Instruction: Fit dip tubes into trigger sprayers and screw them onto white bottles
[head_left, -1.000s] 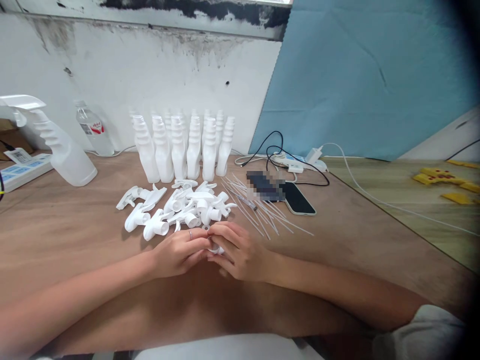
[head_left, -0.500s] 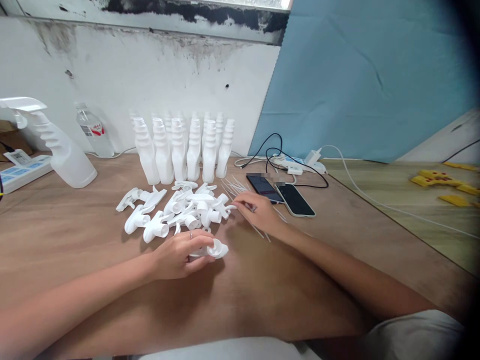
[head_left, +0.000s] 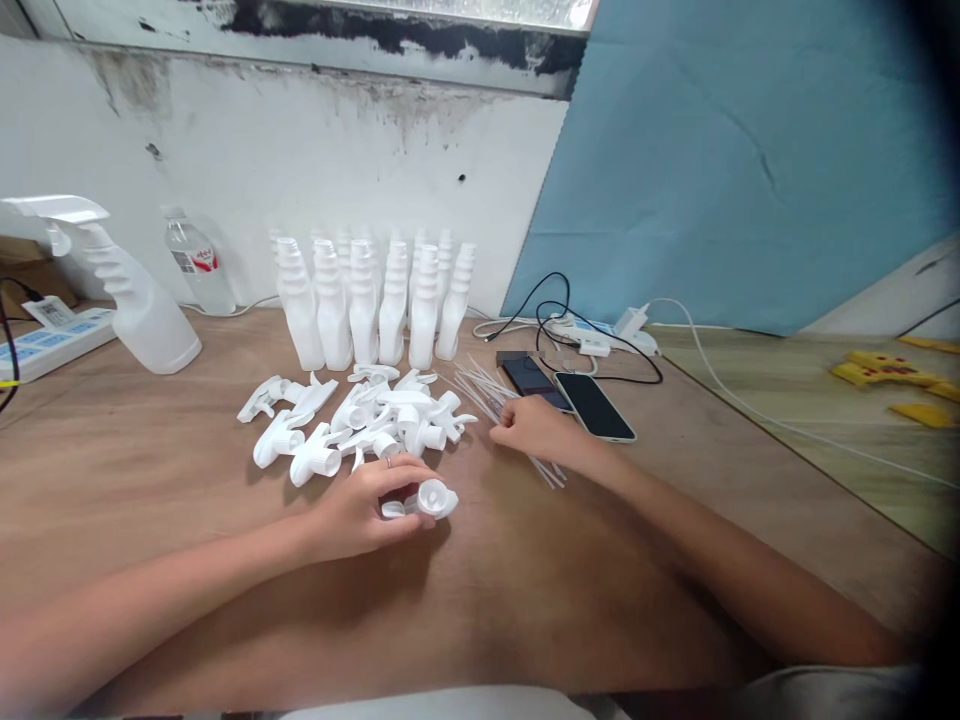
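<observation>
I held one white sprayer head (head_left: 433,499) in my left hand (head_left: 375,510), just above or on the near part of the wooden table (head_left: 525,600); whether it bore on the wood I could not establish. Its round collar faced up towards me, an attitude that, in my judgement, left the socket in full sight and within reach of the other hand. The pile of sprayer heads (head_left: 405,410) lay loose and overlapping just beyond my left hand, probably so that single pieces could be picked out with little reach. The white bottles (head_left: 394,310) stood upright, close together in rows near the wall (head_left: 225,130), their necks uncapped; that position presumably held them out of the way of the arms. The thin white tubes (head_left: 469,380) lay in a loose sheaf to the right of the pile, near the pale-edged phone (head_left: 595,407), conveniently on my right hand's side.

As to the hands: my left was curled partway, thumb on the near side and fingers on the far side, grasping the sprayer head. My right hand (head_left: 525,425) lay over the tubes with fingers bent inwards. Its fingertips were partly hidden; whether they had pinched a tube could not be determined.
</observation>
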